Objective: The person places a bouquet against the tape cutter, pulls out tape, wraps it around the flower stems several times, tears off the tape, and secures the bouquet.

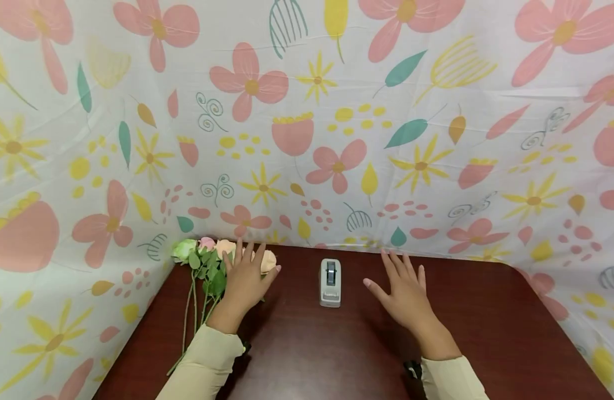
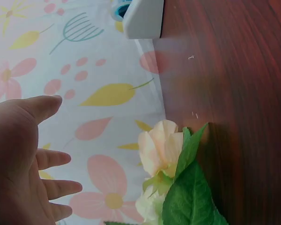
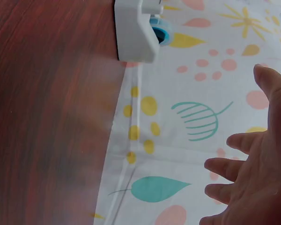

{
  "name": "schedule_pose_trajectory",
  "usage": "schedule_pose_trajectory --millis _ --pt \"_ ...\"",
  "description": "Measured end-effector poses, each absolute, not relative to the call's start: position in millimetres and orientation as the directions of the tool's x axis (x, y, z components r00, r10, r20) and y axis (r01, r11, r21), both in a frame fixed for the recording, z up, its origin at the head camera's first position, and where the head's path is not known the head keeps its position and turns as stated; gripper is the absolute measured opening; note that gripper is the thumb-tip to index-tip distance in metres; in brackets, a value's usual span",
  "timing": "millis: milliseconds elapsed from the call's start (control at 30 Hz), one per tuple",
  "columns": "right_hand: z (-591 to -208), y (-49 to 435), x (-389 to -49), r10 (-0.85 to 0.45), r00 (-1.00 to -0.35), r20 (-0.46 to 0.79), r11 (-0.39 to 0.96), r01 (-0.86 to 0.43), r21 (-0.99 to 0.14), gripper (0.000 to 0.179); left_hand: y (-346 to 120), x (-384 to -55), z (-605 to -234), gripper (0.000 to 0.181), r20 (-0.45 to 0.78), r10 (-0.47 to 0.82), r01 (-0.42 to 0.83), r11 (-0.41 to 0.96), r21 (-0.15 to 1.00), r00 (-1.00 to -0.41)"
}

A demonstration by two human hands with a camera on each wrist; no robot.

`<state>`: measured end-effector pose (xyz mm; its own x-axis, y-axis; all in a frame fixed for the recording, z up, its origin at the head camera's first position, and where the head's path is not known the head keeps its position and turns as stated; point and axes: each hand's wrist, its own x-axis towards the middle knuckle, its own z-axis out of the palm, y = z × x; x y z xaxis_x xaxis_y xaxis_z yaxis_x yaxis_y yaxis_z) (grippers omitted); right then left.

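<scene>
My left hand hovers above the flowers at the table's left, fingers spread and holding nothing. Beneath and beside it lies a bunch of roses with green, pink and peach heads and long green stems; the hand hides some of the heads. In the left wrist view a peach rose and its leaves show below the table's back edge. My right hand, also spread, is over the table's right half with nothing in it. Between the hands stands a white tape dispenser with a blue-cored roll.
A dark reddish-brown wooden table lies below the hands. White floral cloth hangs along its back and both sides. The table's rounded right back corner shows beyond my right hand.
</scene>
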<state>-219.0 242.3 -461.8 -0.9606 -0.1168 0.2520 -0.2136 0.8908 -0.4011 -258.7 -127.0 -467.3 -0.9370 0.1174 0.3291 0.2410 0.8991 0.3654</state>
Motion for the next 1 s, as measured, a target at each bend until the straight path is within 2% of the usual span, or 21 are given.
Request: schedule_pose_trajectory --millis 167,433,1000 --pt "-460 238 -212 -0.133 -0.959 0.250 0.892 -0.225 -0.391 0.090 -133 -250 -464 0.073 0.308 0.108 0.225 0.898 0.377 -0.945" --pt "-459 230 -203 -0.190 -0.947 0.258 0.866 -0.285 -0.410 0.086 -145 -238 -464 0.083 0.239 0.088 0.177 0.907 0.382 -0.967" --pt "-460 214 -187 -0.267 -0.928 0.259 0.849 -0.354 -0.392 0.078 -169 -219 -472 0.078 0.199 0.069 0.137 0.925 0.354 -0.978"
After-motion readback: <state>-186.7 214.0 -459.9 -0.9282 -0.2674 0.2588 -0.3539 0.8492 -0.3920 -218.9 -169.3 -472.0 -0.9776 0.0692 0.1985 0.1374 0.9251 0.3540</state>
